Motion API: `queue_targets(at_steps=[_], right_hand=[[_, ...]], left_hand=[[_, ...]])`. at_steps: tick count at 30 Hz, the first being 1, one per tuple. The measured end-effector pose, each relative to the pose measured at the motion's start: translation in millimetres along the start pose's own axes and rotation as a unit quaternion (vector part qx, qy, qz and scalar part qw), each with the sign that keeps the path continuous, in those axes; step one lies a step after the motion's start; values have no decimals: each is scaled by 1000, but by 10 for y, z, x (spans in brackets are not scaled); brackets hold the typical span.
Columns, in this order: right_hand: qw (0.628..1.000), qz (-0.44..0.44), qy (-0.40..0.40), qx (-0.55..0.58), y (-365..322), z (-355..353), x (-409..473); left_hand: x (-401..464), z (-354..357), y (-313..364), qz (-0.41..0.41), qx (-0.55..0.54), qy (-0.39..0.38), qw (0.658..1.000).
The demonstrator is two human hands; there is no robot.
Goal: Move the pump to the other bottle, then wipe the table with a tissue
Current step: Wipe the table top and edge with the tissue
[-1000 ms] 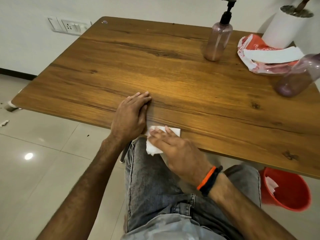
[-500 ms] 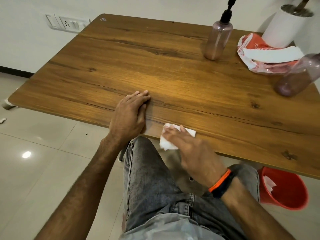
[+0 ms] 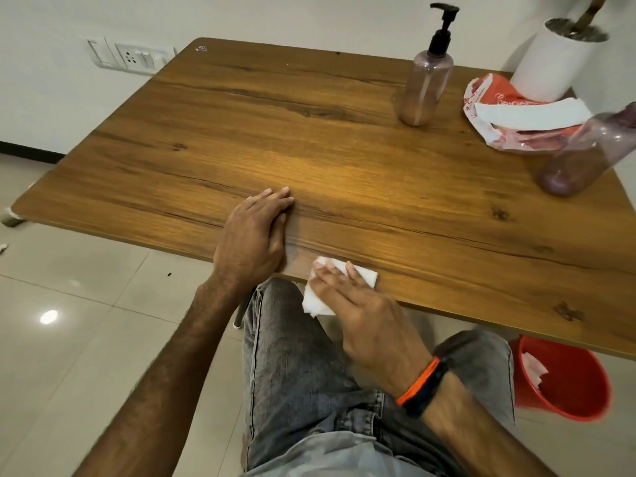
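Observation:
A white tissue (image 3: 365, 274) lies on the near edge of the wooden table (image 3: 309, 139), partly hanging over it. My right hand (image 3: 358, 304) presses flat on the tissue with its fingers spread over it. My left hand (image 3: 253, 237) rests palm down on the table just left of the tissue, holding nothing. At the back stands a clear pinkish bottle (image 3: 425, 87) with the black pump (image 3: 442, 29) on top. A second pinkish bottle (image 3: 585, 156) without a pump stands at the right edge.
An orange and white tissue pack (image 3: 512, 118) lies at the back right, with a white roll holder (image 3: 557, 60) behind it. A red bin (image 3: 564, 383) with paper scraps stands on the floor under the table's right side. A wall socket (image 3: 130, 58) is at the back left.
My right hand slid the tissue to the right along the near table edge, then back a little to the left. The left hand stayed put. The camera view shifted slightly.

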State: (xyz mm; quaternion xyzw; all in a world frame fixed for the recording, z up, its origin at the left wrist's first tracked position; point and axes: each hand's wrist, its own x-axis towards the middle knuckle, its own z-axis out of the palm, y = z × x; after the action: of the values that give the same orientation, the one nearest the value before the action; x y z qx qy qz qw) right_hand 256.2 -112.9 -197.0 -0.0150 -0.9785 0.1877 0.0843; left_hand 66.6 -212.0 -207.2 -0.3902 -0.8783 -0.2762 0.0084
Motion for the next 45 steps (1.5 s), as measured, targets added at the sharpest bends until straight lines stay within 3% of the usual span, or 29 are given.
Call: queue_targets(at_steps=[2,6,8,13,20,26,29,35,37,40,43,45], right_hand=[[1000,-8,6,20,-11,37,-49],[976,10,35,216,34,-169,-37],[963,25,75,258,88,-328,21],[976,67,129,161,358,-469,341],[992,93,80,16,731,-432,828],[993,121,2,-16,777,-255,981],[996,87,-27,25,680,-238,812],[983,-68,-113,125,284,-241,252],[970,-58,-100,212,303,-337,243],[960,-18,28,277,440,-517,427],[981,25,104,159,589,-585,763],[992,58,61,95,656,-534,966]], left_hand=[[-6,4,-1,1,0,2,1000],[5,6,8,3,-1,0,1000],[5,0,10,1,-2,0,1000],[19,-1,40,-8,5,-5,1000],[21,28,66,-12,6,-5,1000],[27,24,69,-11,9,0,1000],[29,21,67,-11,11,2,1000],[29,32,53,-9,8,8,1000],[28,27,57,-10,7,8,1000],[33,22,75,-11,6,5,1000],[27,15,83,-10,0,10,1000],[24,10,85,-9,1,11,1000]])
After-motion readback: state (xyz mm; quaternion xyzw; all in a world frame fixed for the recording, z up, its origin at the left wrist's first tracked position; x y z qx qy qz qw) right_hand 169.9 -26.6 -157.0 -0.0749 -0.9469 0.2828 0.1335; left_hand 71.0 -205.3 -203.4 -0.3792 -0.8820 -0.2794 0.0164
